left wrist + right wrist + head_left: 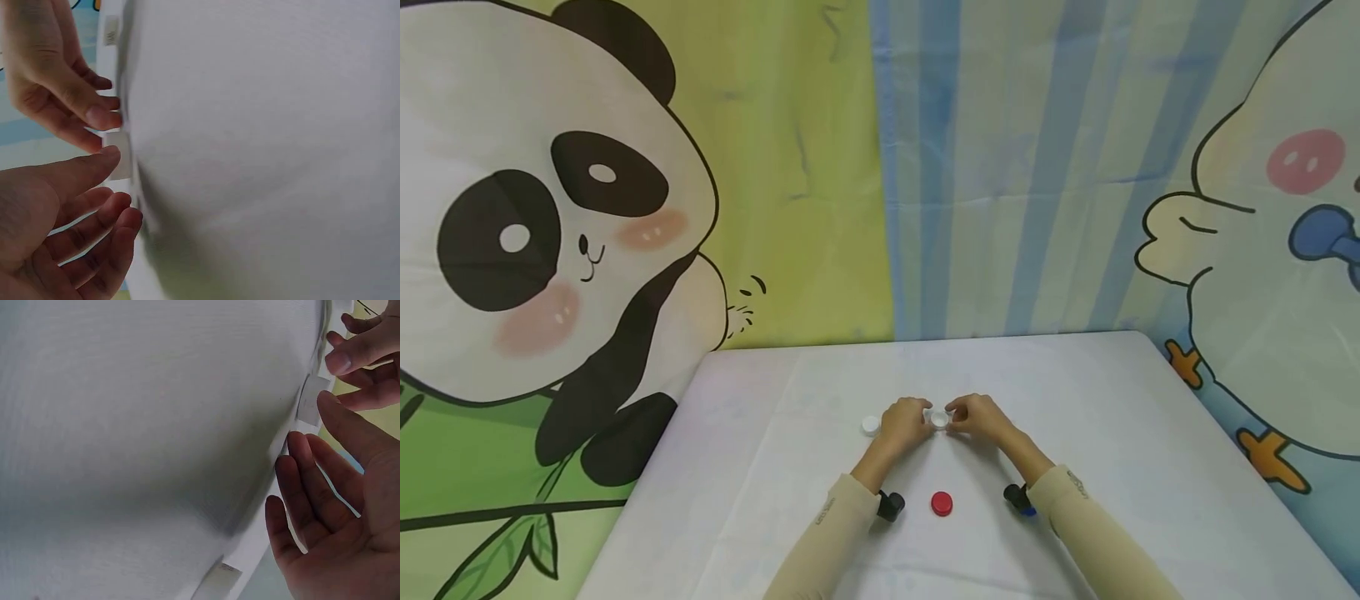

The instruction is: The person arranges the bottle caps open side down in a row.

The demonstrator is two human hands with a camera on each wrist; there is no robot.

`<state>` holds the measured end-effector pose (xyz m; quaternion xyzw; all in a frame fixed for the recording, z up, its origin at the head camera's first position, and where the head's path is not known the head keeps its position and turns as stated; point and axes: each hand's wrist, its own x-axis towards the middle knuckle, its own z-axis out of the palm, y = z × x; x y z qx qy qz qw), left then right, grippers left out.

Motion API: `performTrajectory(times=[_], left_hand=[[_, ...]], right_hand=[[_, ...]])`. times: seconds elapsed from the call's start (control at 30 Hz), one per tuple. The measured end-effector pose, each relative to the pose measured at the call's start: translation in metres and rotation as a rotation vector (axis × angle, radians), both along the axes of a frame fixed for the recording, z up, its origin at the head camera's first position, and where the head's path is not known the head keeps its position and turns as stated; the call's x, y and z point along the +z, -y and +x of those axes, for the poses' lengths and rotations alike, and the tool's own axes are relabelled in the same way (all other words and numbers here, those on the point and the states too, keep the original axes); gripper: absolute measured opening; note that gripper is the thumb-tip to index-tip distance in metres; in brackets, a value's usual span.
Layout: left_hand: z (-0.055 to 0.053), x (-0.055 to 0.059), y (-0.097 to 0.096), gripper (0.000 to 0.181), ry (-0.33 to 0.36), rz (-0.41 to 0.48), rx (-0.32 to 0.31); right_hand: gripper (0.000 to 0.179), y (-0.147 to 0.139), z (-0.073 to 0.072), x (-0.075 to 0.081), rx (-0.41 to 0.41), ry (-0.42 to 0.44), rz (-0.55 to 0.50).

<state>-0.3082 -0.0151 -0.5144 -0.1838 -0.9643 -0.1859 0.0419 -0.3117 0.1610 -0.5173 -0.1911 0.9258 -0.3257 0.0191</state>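
Observation:
Between the two hands, a small round white bottle cap [939, 421] sits at the middle of the table. My left hand [904, 423] pinches it from the left, its thumb against the cap's near side, the other fingers loosely bent. From the right, my right hand [981, 417] grips the same cap with thumb and index finger. The white cap [117, 164] shows side-on in the left wrist view, partly covered by fingertips. A second white cap [870, 426] lies just left of my left hand. Closer to me, between the forearms, is a red cap [942, 503].
A white cloth covers the table [760, 467]. Its far edge meets hanging curtains [805, 167] printed with a panda and a bird. Dark wrist cameras hang beneath both sleeves. In the right wrist view, a pale piece with a small dark marking [217, 580] shows low down.

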Motion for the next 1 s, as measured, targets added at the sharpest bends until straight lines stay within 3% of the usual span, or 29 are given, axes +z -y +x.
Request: performTrajectory(times=[0.2,0.47,0.6,0.7,0.87,1.0], left_hand=[[-0.003,-0.011,-0.001,0.026,-0.036,0.017,-0.012],[-0.003,-0.005,0.003,0.026,-0.019,0.072,-0.064],[0.001,0.012,0.010,0.025,-0.054,0.171,-0.150],[0.008,0.029,0.018,0.026,-0.121,0.274,-0.232],[0.027,0.061,0.028,0.028,-0.239,0.445,-0.367],[0.044,0.083,0.032,0.026,-0.353,0.492,-0.462]], right_hand=[[0.026,0.004,0.000,-0.003,-0.023,-0.031,0.002],[0.026,0.003,0.003,0.002,-0.019,-0.026,-0.033],[0.027,-0.001,0.014,0.023,-0.007,-0.078,-0.086],[0.028,-0.003,0.026,0.045,-0.009,-0.132,-0.129],[0.029,-0.005,0.054,0.080,-0.030,-0.234,-0.214],[0.030,-0.005,0.080,0.101,-0.053,-0.357,-0.255]])
